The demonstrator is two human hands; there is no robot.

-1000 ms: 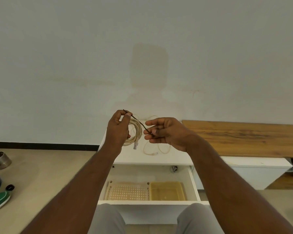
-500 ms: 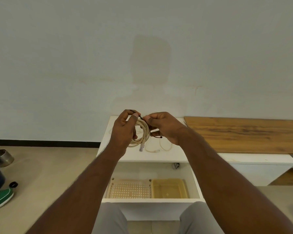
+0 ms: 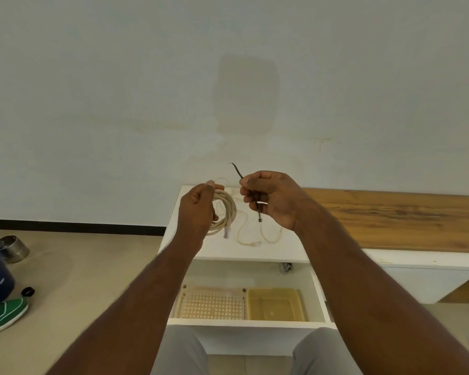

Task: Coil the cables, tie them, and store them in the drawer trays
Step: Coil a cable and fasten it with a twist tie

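Your left hand [image 3: 198, 212] grips the coiled cream cable [image 3: 225, 212], fingers curled round the near side of the loops, and one plug end hangs down below the coil. Your right hand [image 3: 274, 198] pinches a thin dark tie [image 3: 256, 197]: its upper end sticks up above your fingers [image 3: 248, 185] and its lower end, with a small knob, hangs under your palm. The two hands are near each other but apart, above the white worktop [image 3: 276, 250]. A second, thinner cable [image 3: 251, 236] lies loose on that worktop, beyond the coil. Below, the drawer [image 3: 318, 293] stands open with a perforated tray [image 3: 211, 305] on the left and a yellow tray [image 3: 275, 304] just beside it on the right. A wooden bench [image 3: 395, 217] runs off to the right
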